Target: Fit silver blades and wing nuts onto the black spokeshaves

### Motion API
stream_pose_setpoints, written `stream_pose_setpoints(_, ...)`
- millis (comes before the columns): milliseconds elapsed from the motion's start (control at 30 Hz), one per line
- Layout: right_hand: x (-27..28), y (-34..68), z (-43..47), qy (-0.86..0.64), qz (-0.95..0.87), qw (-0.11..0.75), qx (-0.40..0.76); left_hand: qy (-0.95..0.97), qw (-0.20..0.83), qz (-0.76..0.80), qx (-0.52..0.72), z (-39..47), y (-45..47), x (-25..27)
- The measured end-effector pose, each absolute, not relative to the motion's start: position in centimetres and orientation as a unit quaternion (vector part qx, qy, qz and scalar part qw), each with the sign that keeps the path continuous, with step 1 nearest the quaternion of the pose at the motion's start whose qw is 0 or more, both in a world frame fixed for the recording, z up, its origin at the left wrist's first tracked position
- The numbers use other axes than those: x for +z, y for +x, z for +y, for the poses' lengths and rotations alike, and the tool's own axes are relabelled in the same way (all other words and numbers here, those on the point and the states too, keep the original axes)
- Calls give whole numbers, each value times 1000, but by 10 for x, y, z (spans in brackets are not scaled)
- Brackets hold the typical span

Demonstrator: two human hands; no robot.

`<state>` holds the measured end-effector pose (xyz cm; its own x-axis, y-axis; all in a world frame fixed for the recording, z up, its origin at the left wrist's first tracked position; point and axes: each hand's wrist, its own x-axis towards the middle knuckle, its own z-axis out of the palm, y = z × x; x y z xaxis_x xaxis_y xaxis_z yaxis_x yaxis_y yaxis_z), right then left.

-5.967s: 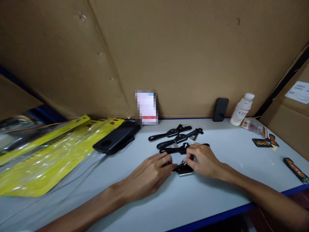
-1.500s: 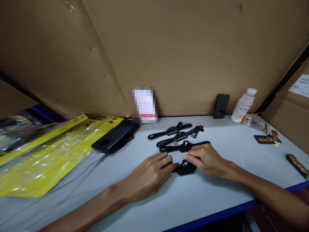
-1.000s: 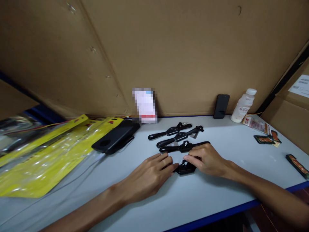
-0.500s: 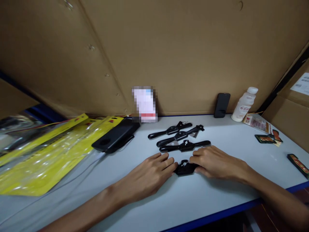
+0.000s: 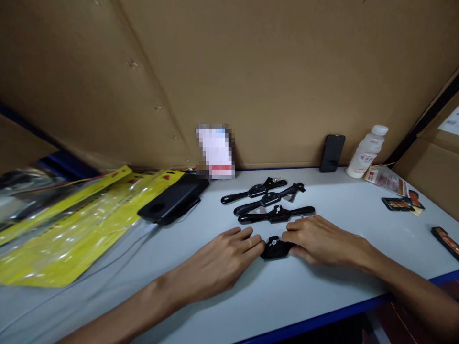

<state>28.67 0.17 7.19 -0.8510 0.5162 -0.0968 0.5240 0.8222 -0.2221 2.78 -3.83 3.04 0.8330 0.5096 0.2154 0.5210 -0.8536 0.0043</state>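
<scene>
A black spokeshave (image 5: 275,249) lies low over the front part of the table, its middle body showing between my hands. My left hand (image 5: 229,255) has its fingers closed round one handle, and my right hand (image 5: 311,241) grips the other; both handles are mostly hidden. Just beyond, a second black spokeshave (image 5: 278,214) lies crosswise, close to my right fingers. Behind it rest two more, a middle spokeshave (image 5: 268,198) and a rear spokeshave (image 5: 256,191), both slanted, with small metal pieces near them.
Yellow plastic packaging (image 5: 71,229) and a black power bank (image 5: 172,198) with a cable cover the left side. A blurred phone-like screen (image 5: 217,150) leans on the cardboard wall. At the right stand a dark phone (image 5: 332,153) and a bottle (image 5: 367,152), near small dark cases (image 5: 397,204).
Both hands keep their hold on the front spokeshave with hardly any movement. The view has shifted slightly.
</scene>
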Motion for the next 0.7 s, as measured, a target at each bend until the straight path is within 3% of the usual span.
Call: stream_pose_setpoints(700, 70, 279, -17, 231, 972, 35, -12, -946, -25, -293, -135, -36, 29, 23)
